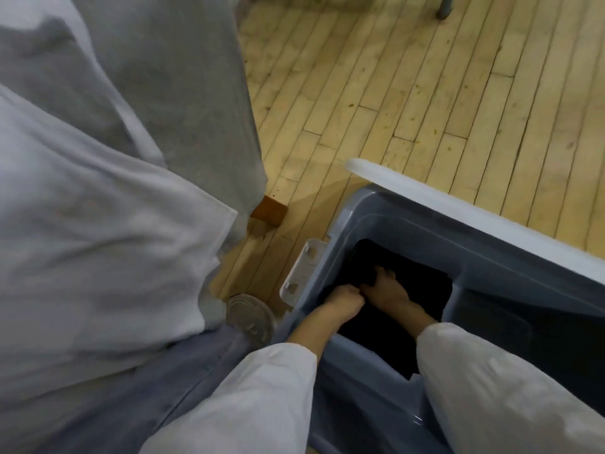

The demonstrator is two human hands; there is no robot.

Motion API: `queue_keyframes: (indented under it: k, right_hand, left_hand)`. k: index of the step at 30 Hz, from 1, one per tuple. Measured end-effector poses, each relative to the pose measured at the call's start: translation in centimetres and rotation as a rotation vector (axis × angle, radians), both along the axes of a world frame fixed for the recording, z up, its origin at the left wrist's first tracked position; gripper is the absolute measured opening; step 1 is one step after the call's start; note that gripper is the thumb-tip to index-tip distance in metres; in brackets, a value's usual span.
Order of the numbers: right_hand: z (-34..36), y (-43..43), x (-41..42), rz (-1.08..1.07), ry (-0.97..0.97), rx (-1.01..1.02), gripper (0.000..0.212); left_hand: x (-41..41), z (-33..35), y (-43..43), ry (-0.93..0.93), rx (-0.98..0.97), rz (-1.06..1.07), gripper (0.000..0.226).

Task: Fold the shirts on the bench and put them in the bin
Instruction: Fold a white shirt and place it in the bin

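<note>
Lowering a black shirt (415, 290) into the bin (491, 253) is the step in hand: in the head view, left hand (343, 298) and right hand (389, 290) both clutch it near the bottom. Next, likely: let go, withdraw, and fetch from the pale shirts (98, 224) heaped at the left.

pale wood plank floor (409, 93), scuffed, with small dark specks. brown wooden leg (269, 211) stands on it at centre-left. grey metal leg (444, 8) at top right edge. light dim, even.
</note>
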State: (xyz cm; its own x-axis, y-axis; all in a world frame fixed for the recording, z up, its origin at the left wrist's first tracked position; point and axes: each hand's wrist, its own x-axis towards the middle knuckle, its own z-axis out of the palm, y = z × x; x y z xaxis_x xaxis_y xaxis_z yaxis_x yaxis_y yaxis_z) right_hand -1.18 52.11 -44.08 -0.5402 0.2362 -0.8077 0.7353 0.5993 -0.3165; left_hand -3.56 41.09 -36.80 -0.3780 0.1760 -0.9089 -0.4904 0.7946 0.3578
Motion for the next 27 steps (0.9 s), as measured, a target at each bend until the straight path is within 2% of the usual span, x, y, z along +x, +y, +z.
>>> queue_keyframes:
  k: [3,7,9,11,13,15,16,18,22,24,27]
  right_hand:
    - [6.5,-2.5,0.9,-0.188,0.264,-0.069,0.061]
    - [17.0,-6.6,2.0,-0.431,0.672,-0.161,0.027]
    - [22.9,-9.0,0.8,-0.513,0.847,-0.242,0.024]
    - [28.3,-11.8,-1.2,-0.501,0.941,-0.343,0.024]
    - [32.9,-15.1,-3.2,-0.369,0.972,-0.467,0.023]
    - [36.4,-18.8,-4.6,-0.18,0.996,-0.54,0.024]
    - [38.1,-20.9,-4.9,-0.077,1.041,-0.533,0.025]
    - [40.1,-24.3,-5.5,0.053,1.116,-0.482,0.028]
    - [42.5,-30.5,-7.0,0.285,1.096,-0.432,0.029]
    - [42.6,-32.5,-8.4,0.462,1.069,-0.323,0.029]
    - [42.1,-34.8,-10.1,0.712,1.018,-0.104,0.03]
  left_hand:
    - [-0.9,5.0,-0.9,0.105,0.039,0.066,0.036]
    - [-2.4,14.3,-2.2,0.145,0.109,0.081,0.031]
    - [-3.5,19.2,-4.6,0.251,0.2,0.205,0.016]
    - [-4.2,24.1,-8.1,0.38,0.327,0.432,0.019]
    - [-4.5,28.9,-13.1,0.582,0.372,0.63,0.026]
    - [-4.5,32.2,-18.4,0.862,0.279,0.662,0.029]
    - [-4.2,33.5,-21.5,0.982,0.216,0.675,0.031]
    - [-3.3,34.8,-26.7,1.097,0.129,0.749,0.035]
    - [0.0,36.0,-37.0,1.13,-0.161,0.87,0.033]
    - [1.1,35.0,-41.7,1.094,-0.26,0.891,0.031]
    - [2.0,33.0,-46.8,0.911,-0.481,0.882,0.034]
